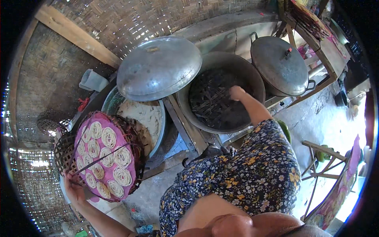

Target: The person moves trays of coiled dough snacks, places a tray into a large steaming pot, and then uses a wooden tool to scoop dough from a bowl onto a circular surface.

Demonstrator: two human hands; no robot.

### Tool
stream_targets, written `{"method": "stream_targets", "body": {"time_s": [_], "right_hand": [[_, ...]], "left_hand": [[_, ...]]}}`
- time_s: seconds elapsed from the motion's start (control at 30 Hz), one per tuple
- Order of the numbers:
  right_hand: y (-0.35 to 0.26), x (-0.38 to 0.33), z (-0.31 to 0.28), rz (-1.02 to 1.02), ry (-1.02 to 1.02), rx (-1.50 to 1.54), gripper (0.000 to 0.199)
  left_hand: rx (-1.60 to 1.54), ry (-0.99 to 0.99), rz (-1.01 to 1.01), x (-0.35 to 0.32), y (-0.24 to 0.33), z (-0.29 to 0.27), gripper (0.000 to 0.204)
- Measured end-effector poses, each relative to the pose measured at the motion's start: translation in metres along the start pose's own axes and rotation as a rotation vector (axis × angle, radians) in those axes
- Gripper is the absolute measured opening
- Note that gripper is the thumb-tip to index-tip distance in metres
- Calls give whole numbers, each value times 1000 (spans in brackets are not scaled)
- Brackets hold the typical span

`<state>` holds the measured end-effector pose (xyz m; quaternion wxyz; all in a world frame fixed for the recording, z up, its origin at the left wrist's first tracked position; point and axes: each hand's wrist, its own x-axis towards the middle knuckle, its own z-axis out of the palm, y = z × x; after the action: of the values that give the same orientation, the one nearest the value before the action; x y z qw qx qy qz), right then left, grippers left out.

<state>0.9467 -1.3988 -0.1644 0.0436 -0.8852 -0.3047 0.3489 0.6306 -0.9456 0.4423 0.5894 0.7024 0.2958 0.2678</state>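
Observation:
My left hand [73, 185] grips the near edge of a round woven tray [134, 136] lined with pink cloth, held tilted. Several flat white noodle coils [108, 137] lie on the cloth. My right hand [237, 93] reaches into a big metal pot [221, 63] and touches the dark woven rack [213, 102] inside it; the fingers look closed on the rack's edge. A large domed metal lid [158, 67] leans tilted over the pot's left rim.
A basin [158, 114] with white dough sits under the tilted lid. A second lidded pot [280, 65] stands at the right. Wooden frame pieces [185, 126] run between basin and pot. Woven bamboo wall behind; a white jug [92, 81] at left; concrete floor at right.

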Motion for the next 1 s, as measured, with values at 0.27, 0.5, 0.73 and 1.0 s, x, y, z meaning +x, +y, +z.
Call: {"method": "stream_targets", "body": {"time_s": [0.27,0.5,0.73,1.0], "right_hand": [[-46,-26,-9,255,87,148,44],[-50,-44,-36,244,57,85,55],[-29,-32,-20,155,108,128,61],[-29,-37,-28,96,106,170,55]], "left_hand": [[-6,-17,-57,-5,11,-11,38],[26,123,-19,-14,14,3,36],[-22,121,-35,-9,10,7,29],[-34,-11,-47,-20,15,2,29]]}}
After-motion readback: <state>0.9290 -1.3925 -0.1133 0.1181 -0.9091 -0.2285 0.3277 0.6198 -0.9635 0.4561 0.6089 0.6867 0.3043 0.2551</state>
